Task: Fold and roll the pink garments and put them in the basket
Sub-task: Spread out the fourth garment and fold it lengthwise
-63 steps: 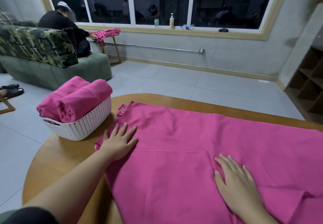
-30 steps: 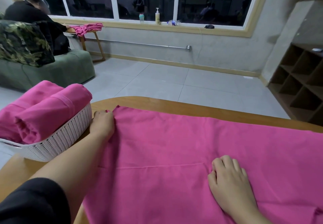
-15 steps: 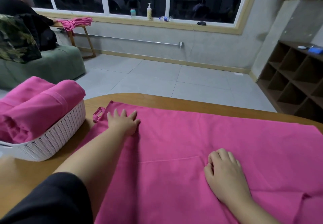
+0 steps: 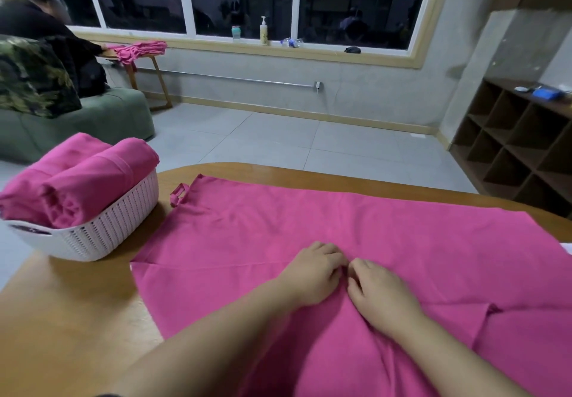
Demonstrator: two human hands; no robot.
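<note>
— What are the hands doing?
— The left hand and right hand sit knuckle to knuckle on the pink garment, fingers curled, seemingly pinching the cloth; I cannot tell for sure.
— And the garment?
— Spread flat over the wooden table. To the left, the white basket holds two rolled pink garments.

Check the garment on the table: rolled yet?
Not rolled. The pink garment lies spread flat on the table, both hands at its middle.
</note>
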